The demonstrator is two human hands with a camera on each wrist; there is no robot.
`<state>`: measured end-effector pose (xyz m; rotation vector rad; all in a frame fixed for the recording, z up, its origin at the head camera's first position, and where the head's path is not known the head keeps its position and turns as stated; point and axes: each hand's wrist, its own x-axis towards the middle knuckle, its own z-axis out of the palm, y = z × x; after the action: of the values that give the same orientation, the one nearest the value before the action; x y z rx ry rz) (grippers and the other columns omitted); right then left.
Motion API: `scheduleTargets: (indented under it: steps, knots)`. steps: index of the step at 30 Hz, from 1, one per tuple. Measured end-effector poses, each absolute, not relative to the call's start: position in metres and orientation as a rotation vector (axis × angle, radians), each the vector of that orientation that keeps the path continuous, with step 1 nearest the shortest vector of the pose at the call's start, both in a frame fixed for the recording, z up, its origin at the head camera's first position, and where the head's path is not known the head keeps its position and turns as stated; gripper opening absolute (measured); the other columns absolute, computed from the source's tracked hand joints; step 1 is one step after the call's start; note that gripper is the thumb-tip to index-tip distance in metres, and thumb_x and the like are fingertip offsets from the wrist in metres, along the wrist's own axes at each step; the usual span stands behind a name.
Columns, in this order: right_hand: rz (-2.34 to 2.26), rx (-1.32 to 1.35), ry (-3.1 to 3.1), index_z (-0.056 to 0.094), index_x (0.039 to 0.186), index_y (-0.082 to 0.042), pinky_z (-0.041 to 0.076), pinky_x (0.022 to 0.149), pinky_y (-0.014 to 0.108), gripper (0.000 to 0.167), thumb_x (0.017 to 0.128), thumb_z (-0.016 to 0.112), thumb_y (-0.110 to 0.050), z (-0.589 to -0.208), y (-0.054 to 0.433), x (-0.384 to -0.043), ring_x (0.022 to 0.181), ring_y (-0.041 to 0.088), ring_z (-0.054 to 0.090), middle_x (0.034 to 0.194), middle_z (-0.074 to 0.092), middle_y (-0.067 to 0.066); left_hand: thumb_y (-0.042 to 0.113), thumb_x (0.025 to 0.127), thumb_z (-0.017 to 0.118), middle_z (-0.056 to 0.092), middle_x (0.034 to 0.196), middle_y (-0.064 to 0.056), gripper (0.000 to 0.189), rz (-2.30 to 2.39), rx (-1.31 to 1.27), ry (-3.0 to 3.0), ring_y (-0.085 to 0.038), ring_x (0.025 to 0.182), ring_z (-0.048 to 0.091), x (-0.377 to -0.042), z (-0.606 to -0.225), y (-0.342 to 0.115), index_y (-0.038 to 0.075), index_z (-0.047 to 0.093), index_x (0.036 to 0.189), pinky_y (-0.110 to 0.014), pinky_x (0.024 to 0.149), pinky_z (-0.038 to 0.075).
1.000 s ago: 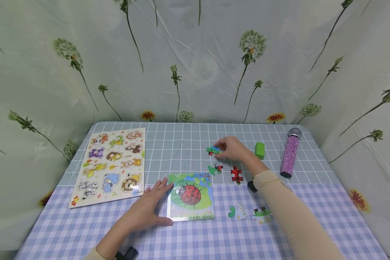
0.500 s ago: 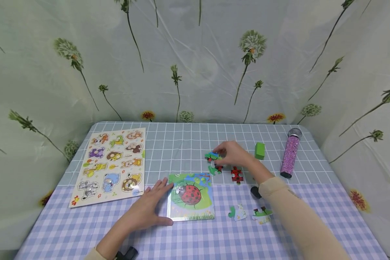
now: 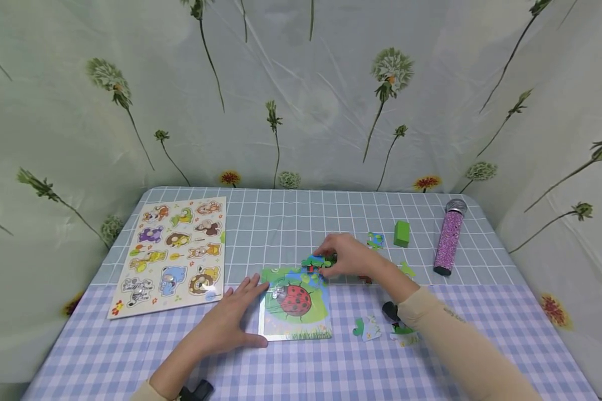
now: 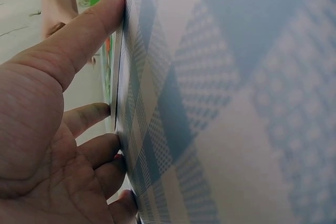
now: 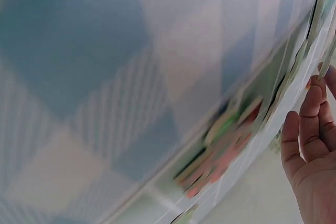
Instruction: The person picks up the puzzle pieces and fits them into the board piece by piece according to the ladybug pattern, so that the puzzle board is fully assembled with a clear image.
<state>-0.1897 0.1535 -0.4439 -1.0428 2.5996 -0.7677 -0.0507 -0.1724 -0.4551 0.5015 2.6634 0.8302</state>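
Flat on the table lies a square jigsaw puzzle [image 3: 295, 327] with a ladybug picture. My left hand [image 3: 226, 323], fingers spread, touches its left edge; the left wrist view shows the fingertips along that edge. Just above the puzzle's upper right corner, my right hand [image 3: 348, 256] pinches a green, blue and red puzzle piece [image 3: 315, 262] between thumb and fingers. Another, darker piece is partly hidden by those fingers. A red puzzle piece [image 3: 365, 279] shows partly below the right hand. In the right wrist view, the fingertips [image 5: 315, 85] grip a thin edge.
Loose pieces lie rightward: a blue-green piece [image 3: 375, 240], a green piece [image 3: 407, 269], a green-white piece [image 3: 367, 328] and a flowered piece [image 3: 403, 336] by the right forearm. A green block [image 3: 402, 233] and a pink glittery microphone [image 3: 447, 236] stand farther right; an animal puzzle board [image 3: 180, 273] lies left.
My right hand has moved down and left to the puzzle's top edge, bringing the pinched piece along. A blue-green piece and a green piece show where the hand and arm covered them. The left hand stays put.
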Motion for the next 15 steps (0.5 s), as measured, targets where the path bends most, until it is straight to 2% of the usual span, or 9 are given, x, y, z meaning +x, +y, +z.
scheduleTargets:
  steps: [8, 15]
  knots:
    - [-0.731, -1.188, 2.576, 0.083, 0.121, -0.013, 0.052, 0.076, 0.020, 0.037, 0.087, 0.087, -0.027, -0.445, 0.137, -0.176, 0.084, 0.006, 0.060, 0.102, 0.075, -0.005, 0.051, 0.071, 0.098, 0.025, 0.178, -0.016, 0.118, 0.826, 0.509, 2.670, -0.042, 0.165, 0.024, -0.051, -0.456, -0.173, 0.014, 0.040, 0.167, -0.070, 0.131, 0.019]
    - [-0.768, -1.199, 2.542, 0.082, 0.121, -0.013, 0.057, 0.080, 0.023, 0.037, 0.087, 0.087, -0.026, -0.444, 0.127, -0.167, 0.090, 0.007, 0.064, 0.110, 0.076, -0.002, 0.051, 0.071, 0.098, 0.025, 0.178, -0.017, 0.118, 0.832, 0.516, 2.669, -0.043, 0.165, 0.024, -0.051, -0.455, -0.173, 0.013, 0.040, 0.167, -0.070, 0.131, 0.019]
